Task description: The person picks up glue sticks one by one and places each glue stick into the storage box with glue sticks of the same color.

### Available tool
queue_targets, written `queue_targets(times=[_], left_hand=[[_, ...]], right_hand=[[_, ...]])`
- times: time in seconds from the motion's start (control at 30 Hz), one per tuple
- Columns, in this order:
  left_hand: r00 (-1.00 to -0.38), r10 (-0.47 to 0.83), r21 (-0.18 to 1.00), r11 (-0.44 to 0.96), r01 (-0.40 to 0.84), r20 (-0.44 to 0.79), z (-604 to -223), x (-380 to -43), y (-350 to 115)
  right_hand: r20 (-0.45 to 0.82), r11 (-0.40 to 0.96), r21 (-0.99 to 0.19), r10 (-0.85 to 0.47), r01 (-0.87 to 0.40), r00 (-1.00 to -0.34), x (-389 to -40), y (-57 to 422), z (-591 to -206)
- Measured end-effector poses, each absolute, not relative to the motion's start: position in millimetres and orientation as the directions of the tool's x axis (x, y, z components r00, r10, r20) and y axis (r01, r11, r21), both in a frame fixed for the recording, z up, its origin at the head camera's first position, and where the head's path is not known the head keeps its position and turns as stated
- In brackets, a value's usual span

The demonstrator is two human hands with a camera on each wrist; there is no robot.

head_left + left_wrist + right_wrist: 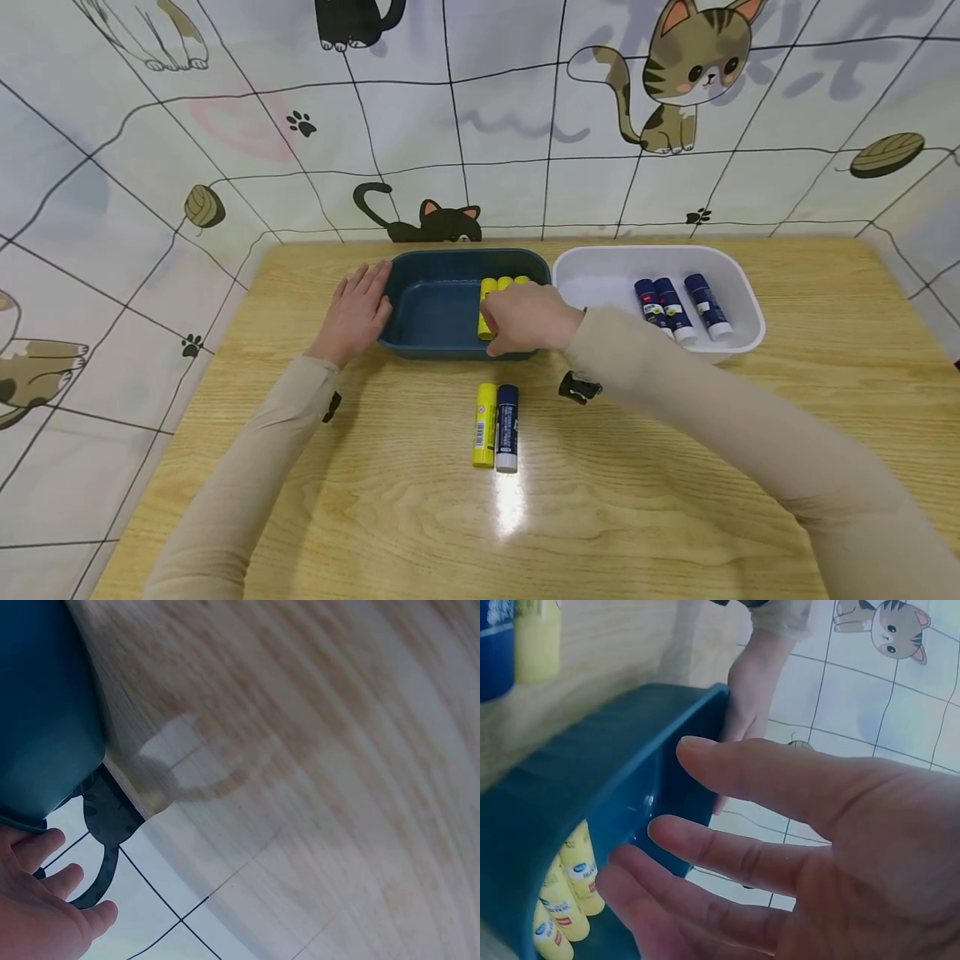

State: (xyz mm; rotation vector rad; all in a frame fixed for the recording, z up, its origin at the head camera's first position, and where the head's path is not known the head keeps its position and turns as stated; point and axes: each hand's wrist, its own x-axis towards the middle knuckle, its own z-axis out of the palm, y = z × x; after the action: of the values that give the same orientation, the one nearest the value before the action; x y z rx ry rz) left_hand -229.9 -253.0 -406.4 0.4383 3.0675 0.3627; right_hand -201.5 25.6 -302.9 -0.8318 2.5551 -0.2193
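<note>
You are holding your right hand (528, 317) over the right-hand part of the dark teal plastic bin (429, 317), its thumb standing well apart from its loosely bent fingers, and it is gripping nothing. Just beside those fingertips, three yellow glue sticks (486, 302) are lying side by side inside the bin, partly covered by your hand in the head view; whether a fingertip is touching the nearest one is hard to tell from the right wrist view. Your left hand (358, 308) is resting against the bin's left end, its fingers stretched along the outside and reaching up to the rim, with nothing picked up in it. Between your two hands, the bin's bare floor is showing. To the right of your right hand, a white plastic bin (592, 283) is sitting beside the teal one, and in its right half three navy glue sticks (672, 311) with white ends are lying, two together and one slightly apart. On your side of the right hand, a single yellow glue stick (485, 425) and a single navy glue stick (507, 429) are lying next to each other on the wooden table (412, 533). Beyond both hands, a cat-patterned backdrop (510, 192) is rising behind the bins.
</note>
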Motion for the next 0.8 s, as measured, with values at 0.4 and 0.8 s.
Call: queue_targets(times=[0.4,0.8], left_hand=[[-0.960,0.281,0.249,0.929,0.275,0.010,-406.7,-228.7,-253.2],[-0.960,0.281,0.264,0.925,0.274,0.012,-407.5,-228.6,-254.0]], right_hand=[[-0.347,0.771,-0.303,-0.636,-0.560,-0.689,-177.9,36.1,-313.5],[-0.408,0.756,-0.334,-0.654,-0.563,-0.637,-158.4,45.8,-334.2]])
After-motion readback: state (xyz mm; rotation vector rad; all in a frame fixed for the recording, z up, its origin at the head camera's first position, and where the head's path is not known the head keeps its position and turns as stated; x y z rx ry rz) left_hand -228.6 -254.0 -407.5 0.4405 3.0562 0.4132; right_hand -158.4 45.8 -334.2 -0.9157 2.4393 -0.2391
